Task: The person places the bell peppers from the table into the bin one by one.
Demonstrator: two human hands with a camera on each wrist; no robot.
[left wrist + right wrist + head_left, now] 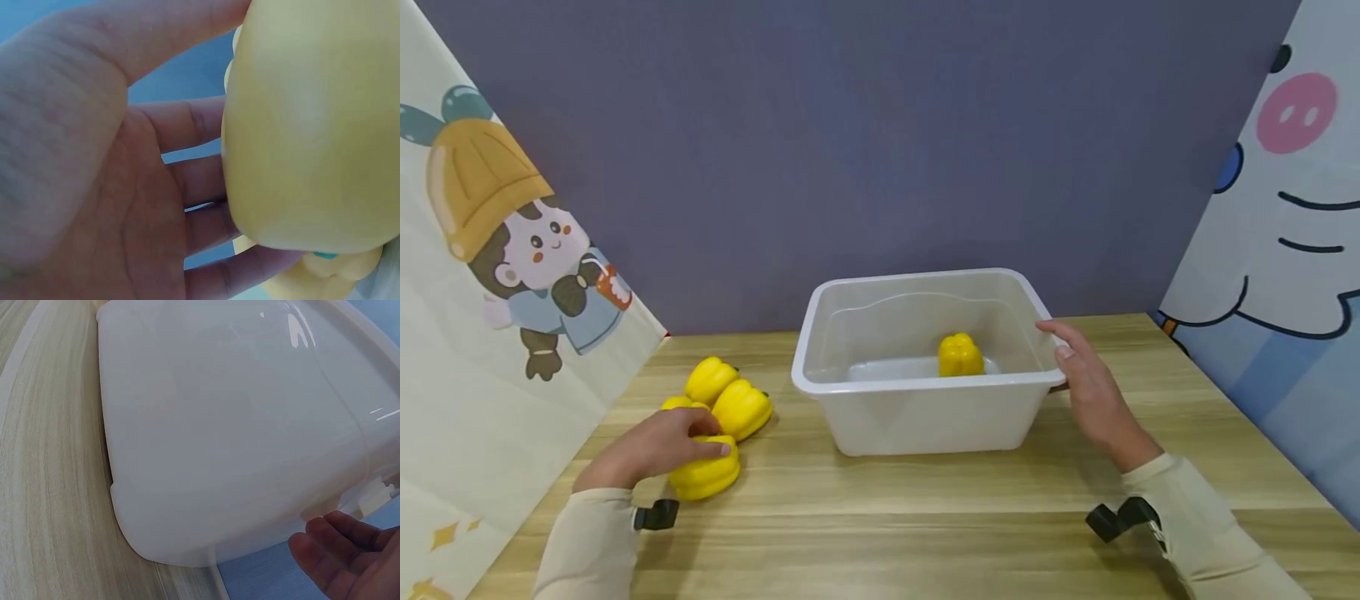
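Note:
At the left of the table, my left hand grips a yellow bell pepper from above. The left wrist view shows the thumb and fingers around this pepper. Several more yellow bell peppers lie just behind it, one partly hidden by the hand. In the middle stands a white plastic bin, with one yellow bell pepper inside. My right hand holds the bin's right rim, thumb at the top edge. In the right wrist view its fingertips sit beside the bin's outer wall.
The wood-grain table runs back to a dark grey-blue panel. Cartoon-printed sheets border it on the left and right. Each wrist wears a small black camera.

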